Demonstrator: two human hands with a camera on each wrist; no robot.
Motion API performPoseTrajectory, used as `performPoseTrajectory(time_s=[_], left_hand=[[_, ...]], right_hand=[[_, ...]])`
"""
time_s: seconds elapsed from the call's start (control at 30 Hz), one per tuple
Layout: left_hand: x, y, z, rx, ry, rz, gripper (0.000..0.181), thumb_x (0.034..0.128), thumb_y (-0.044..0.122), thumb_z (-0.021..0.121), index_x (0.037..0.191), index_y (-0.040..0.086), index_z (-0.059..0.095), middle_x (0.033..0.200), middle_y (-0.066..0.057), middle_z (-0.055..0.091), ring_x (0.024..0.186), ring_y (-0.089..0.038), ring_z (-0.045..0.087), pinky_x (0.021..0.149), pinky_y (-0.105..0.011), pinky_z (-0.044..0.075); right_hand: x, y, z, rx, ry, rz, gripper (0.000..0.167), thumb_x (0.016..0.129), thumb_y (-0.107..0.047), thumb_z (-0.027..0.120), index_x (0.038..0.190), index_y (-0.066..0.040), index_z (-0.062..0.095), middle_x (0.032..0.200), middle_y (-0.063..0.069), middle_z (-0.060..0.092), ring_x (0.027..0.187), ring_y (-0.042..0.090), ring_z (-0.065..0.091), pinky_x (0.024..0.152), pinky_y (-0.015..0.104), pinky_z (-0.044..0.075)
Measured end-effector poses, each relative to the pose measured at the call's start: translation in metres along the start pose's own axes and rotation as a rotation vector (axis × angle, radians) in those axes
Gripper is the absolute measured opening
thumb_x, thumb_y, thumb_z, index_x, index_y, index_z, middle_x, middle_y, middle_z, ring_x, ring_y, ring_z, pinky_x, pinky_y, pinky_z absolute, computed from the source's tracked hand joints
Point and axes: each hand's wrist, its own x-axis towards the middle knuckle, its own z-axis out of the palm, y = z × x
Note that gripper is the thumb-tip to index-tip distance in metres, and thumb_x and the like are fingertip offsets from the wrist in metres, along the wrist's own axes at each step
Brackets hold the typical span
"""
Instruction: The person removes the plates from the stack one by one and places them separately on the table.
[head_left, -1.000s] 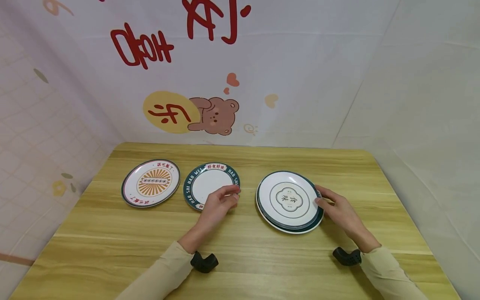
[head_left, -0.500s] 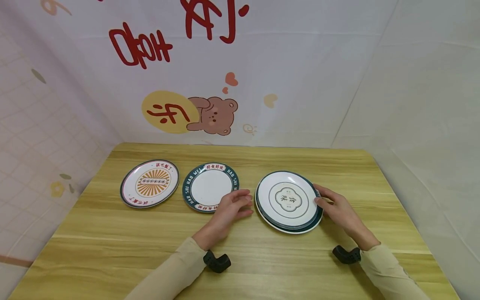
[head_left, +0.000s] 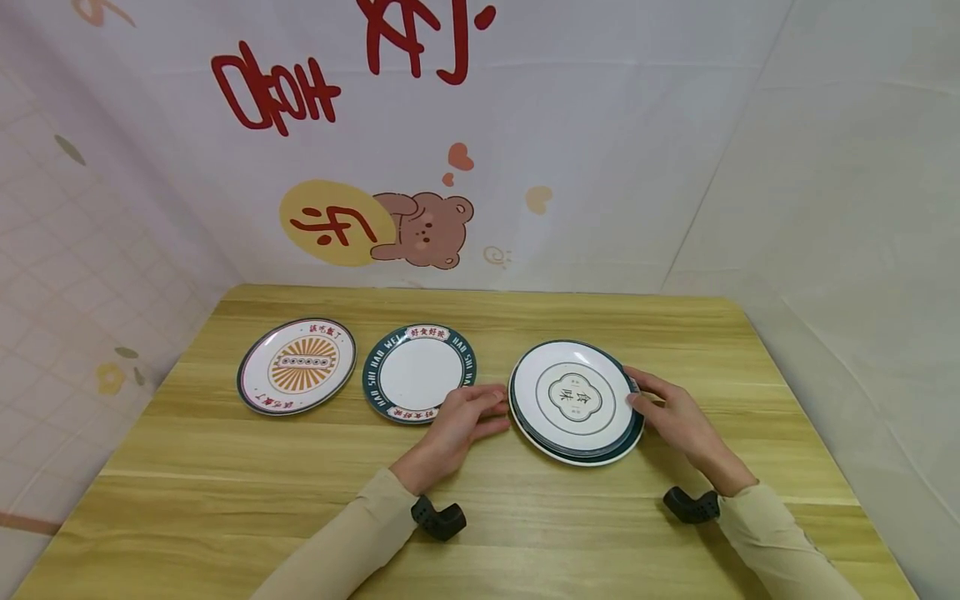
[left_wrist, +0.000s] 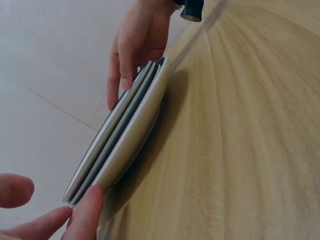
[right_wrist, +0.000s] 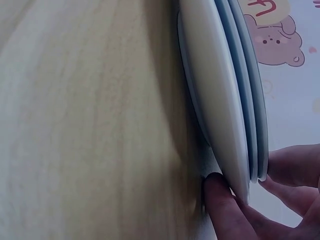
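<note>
Several plates lie in a stack on the table, right of centre; the top one is white with a dark rim and a flower-shaped emblem. My right hand is at the stack's right edge, thumb over the top plate; in the right wrist view its fingers touch the rims from beside and below. My left hand has its fingertips at the stack's left edge, fingers extended, and in the left wrist view two fingers touch the plate rims, the thumb held apart.
A green-rimmed plate lies left of the stack, partly behind my left hand. Farther left is a white plate with an orange sunburst. The wooden table meets a printed cloth backdrop at the back.
My left hand has moved right, from over the green-rimmed plate to the stack's left edge. My right hand has stayed at the right edge, and the plates look unmoved.
</note>
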Motion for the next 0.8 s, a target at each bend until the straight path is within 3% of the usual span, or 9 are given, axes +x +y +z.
performPoseTrajectory(time_s=[0.23, 0.8], left_hand=[[0.0031, 0.0009, 0.0025, -0.010, 0.018, -0.012, 0.037, 0.1085, 0.008, 0.051, 0.139, -0.013, 0.054, 0.129, -0.026, 0.061, 0.111, -0.027, 0.065, 0.103, -0.043, 0.055], [0.0042, -0.0023, 0.0020, -0.022, 0.020, -0.024, 0.036, 0.1060, 0.001, 0.054, 0.141, -0.009, 0.056, 0.136, -0.025, 0.057, 0.112, -0.028, 0.066, 0.102, -0.044, 0.055]], right_hand=[[0.0005, 0.0004, -0.0012, 0.012, 0.000, -0.020, 0.053, 0.108, -0.017, 0.056, 0.157, -0.002, 0.042, 0.157, 0.030, 0.041, 0.144, 0.046, 0.039, 0.114, 0.062, 0.037], [-0.0007, -0.0025, 0.0001, 0.036, -0.015, 0.007, 0.054, 0.107, -0.020, 0.059, 0.156, -0.003, 0.044, 0.160, 0.030, 0.035, 0.144, 0.048, 0.039, 0.113, 0.060, 0.041]])
